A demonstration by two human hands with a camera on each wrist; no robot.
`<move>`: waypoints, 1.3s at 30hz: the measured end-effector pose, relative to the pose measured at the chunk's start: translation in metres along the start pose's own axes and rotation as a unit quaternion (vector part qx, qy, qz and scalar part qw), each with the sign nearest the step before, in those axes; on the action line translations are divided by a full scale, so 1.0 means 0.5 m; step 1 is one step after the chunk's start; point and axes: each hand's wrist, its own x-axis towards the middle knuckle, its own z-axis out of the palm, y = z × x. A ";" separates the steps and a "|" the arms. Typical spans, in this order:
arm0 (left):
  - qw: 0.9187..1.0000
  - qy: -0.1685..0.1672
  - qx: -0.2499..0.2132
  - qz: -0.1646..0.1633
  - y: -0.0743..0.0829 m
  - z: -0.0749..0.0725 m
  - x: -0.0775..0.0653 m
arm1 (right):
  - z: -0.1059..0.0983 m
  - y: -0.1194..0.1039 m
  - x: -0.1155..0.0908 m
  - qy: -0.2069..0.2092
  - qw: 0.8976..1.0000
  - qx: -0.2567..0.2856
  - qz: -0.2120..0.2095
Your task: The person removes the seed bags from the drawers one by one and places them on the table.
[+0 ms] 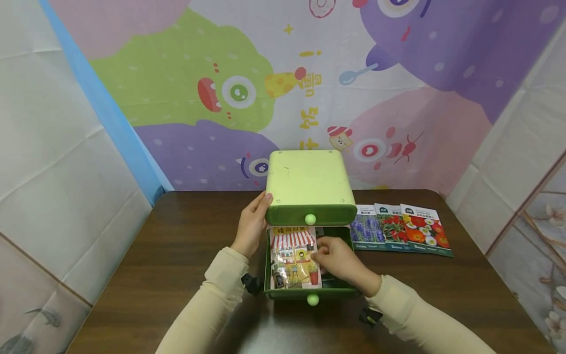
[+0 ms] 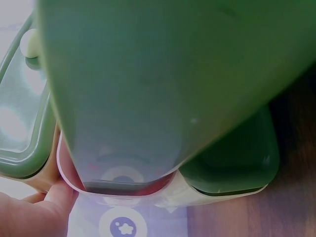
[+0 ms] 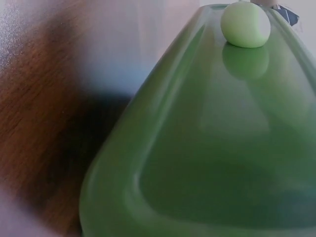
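Observation:
A small light-green cabinet (image 1: 309, 177) stands on the table, its upper drawer (image 1: 289, 216) closed and its lower drawer (image 1: 292, 295) pulled out. My left hand (image 1: 252, 223) rests against the cabinet's left side, fingertips near the top edge; in the left wrist view its fingers (image 2: 59, 197) touch the wall. Inside the lower drawer, at the left, lies a glossy illustrated packet (image 1: 294, 263) with a striped awning picture. Over the drawer's right half, my right hand (image 1: 340, 260) has curled fingers and pinches the packet's right edge. What lies under that hand is mostly hidden.
Flower-picture packets lie overlapping to the right of the cabinet: one purple (image 1: 368, 228), one red (image 1: 392, 228), one orange and white (image 1: 426, 231). A cartoon-printed cloth (image 1: 185, 88) hangs behind the brown table (image 1: 199, 211). Round knobs (image 1: 312, 299) stick out from the drawer fronts.

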 end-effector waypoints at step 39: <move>1.000 0.010 0.013 0.002 -0.004 0.000 0.005 | -0.061 -0.013 -0.029 -0.023 0.985 0.154 0.078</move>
